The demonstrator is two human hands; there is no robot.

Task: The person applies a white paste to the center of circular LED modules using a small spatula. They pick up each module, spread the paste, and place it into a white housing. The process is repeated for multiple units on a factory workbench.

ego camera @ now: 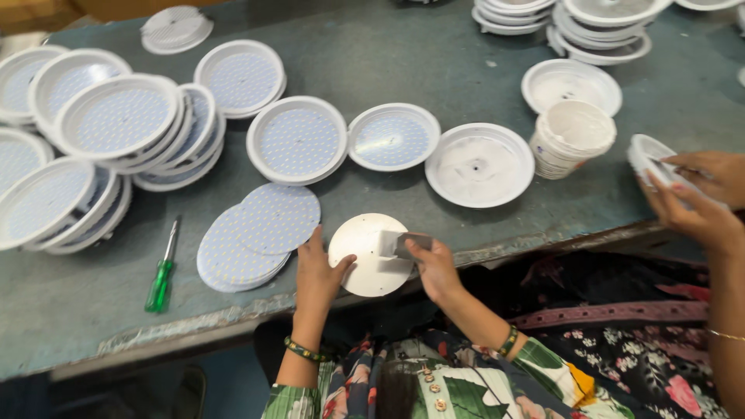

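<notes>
Head view: left hand point(317, 273) steadies white disc point(365, 256), right hand point(434, 268) scrapes.

Left of the green screwdriver point(161, 273), white lamp housings point(23, 70) are cut by the frame edge. Far right of it, a co-worker's hands point(698, 198) are partly cropped, their held tool blurred.

Matt white disc point(365, 260), worn tabletop point(434, 70)
</notes>
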